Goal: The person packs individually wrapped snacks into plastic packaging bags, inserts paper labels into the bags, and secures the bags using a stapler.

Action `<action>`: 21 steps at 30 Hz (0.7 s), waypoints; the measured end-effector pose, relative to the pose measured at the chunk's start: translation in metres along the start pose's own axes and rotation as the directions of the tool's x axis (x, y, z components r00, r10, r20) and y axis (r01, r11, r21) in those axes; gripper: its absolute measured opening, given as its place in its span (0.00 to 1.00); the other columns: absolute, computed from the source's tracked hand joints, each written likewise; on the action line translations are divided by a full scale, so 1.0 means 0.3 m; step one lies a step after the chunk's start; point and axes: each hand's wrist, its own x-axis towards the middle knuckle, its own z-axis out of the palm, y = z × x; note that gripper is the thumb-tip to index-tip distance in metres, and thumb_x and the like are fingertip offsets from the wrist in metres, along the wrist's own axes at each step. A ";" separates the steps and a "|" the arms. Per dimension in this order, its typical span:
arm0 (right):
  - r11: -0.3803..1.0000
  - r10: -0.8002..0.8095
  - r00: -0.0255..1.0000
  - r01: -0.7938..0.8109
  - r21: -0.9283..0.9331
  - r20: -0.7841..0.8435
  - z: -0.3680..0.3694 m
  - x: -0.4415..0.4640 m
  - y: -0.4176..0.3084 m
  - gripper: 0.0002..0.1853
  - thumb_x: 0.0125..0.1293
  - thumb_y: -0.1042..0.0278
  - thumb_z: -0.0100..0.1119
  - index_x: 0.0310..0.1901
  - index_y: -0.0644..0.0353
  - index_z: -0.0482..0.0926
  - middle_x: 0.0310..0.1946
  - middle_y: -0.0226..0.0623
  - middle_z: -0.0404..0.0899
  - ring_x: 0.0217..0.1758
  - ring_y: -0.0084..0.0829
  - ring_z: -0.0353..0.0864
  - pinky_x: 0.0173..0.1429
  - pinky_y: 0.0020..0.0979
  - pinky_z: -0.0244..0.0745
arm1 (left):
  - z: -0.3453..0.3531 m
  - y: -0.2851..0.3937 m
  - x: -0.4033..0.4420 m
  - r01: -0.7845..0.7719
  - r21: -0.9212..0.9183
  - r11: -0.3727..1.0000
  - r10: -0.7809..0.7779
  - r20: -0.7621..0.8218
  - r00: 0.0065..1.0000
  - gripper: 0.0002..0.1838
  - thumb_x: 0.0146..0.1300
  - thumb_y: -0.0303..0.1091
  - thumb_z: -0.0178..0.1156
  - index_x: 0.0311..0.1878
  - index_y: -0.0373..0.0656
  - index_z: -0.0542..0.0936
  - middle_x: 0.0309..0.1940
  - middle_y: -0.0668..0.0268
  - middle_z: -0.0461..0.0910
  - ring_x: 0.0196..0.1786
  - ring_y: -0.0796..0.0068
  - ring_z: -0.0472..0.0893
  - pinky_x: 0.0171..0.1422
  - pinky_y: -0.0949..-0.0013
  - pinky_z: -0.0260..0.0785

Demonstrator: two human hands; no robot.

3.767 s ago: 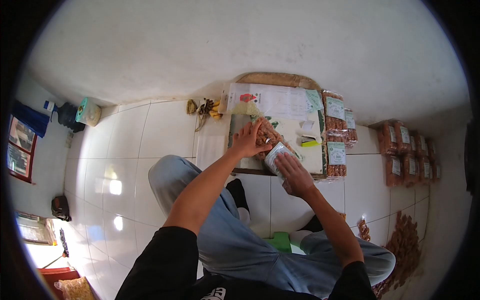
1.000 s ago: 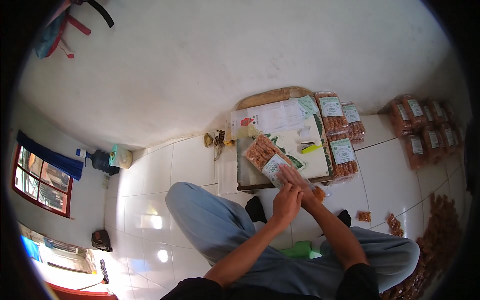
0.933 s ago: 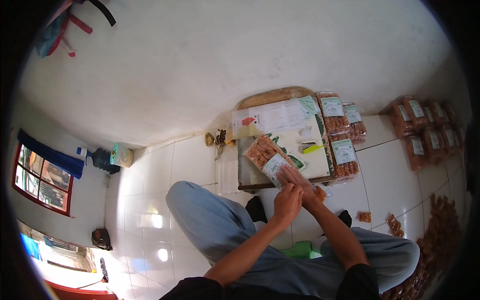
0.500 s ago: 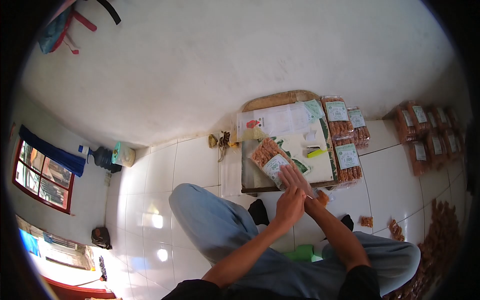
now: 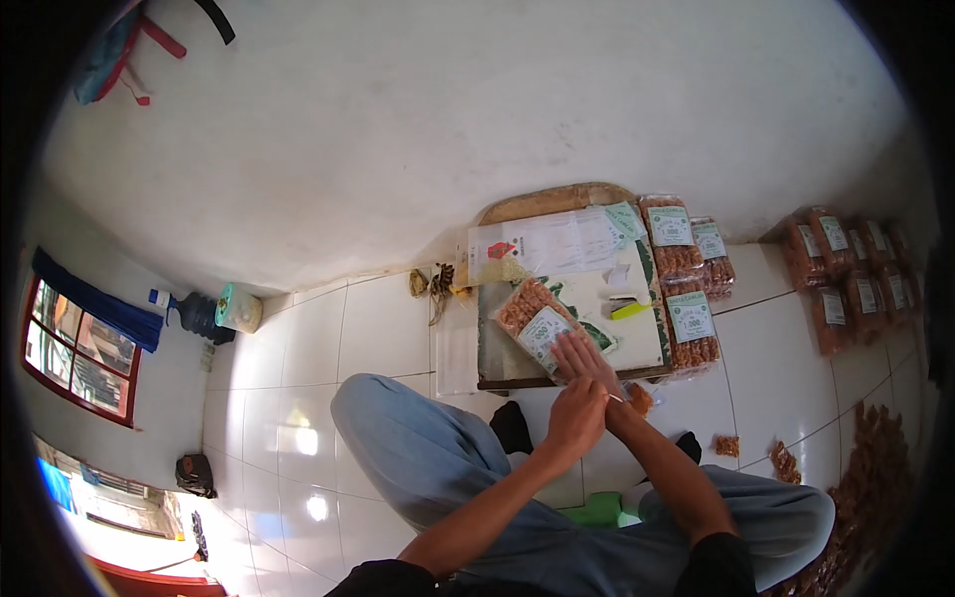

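A clear plastic packet of brown snacks (image 5: 527, 304) with a pale label lies slanted on a low worn table (image 5: 637, 338). My right hand (image 5: 585, 360) rests flat over the packet's lower end, fingers stretched out on the label. Crossing beside it, my left hand (image 5: 577, 413) is closed at my right wrist. A thin white item (image 5: 616, 397) shows by its fingertips; what exactly the fingers grip is hidden. A yellow-green stapler (image 5: 628, 309) lies on the table to the right of the packet. Flat clear plastic bags (image 5: 547, 242) and green printed labels (image 5: 625, 225) lie toward the back.
Labelled snack packets (image 5: 690, 323) stand against the table's right side, with another stack (image 5: 858, 279) farther right. Small snack bags (image 5: 727, 445) and a large heap of them (image 5: 875, 463) lie on the tiled floor. A green object (image 5: 600, 509) sits between my legs.
The view has shifted very slightly. Both hands and the packet keep nearly the same positions, the right hand still on the packet.
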 end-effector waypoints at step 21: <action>0.998 -0.013 0.997 0.009 0.055 0.075 0.011 0.017 0.022 0.32 0.61 0.64 0.53 0.69 0.57 0.64 0.71 0.47 0.60 0.77 0.46 0.52 0.80 0.46 0.45 | -0.125 -0.346 0.298 -0.017 -0.189 0.982 0.014 -0.013 1.000 0.17 0.60 0.41 0.63 0.47 0.41 0.78 0.55 0.48 0.76 0.59 0.49 0.73 0.60 0.53 0.67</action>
